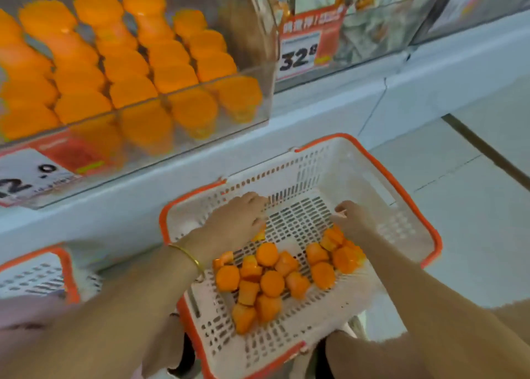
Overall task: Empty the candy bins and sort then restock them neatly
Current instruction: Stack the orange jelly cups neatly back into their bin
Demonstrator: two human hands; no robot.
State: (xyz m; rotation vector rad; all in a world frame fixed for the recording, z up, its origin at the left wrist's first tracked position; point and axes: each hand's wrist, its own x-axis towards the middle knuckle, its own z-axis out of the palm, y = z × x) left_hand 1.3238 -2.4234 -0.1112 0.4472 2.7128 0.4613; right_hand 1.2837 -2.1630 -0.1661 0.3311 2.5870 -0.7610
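My white slotted plastic basket (358,172), orange-rimmed, holds a loose heap of small round orange candy cups (269,281). Both hands are in it, my left hand (238,221) curled over one cup and my right hand (351,216) bent beside others, and I cannot tell whether either grips. Above the basket, a clear bin (258,49) on the pale shelf (315,112) holds matching cups in neat rows.

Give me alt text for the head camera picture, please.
A left hand and right hand reach into a white basket of loose orange cups. On the shelf above, a clear bin holds rows of the same cups.
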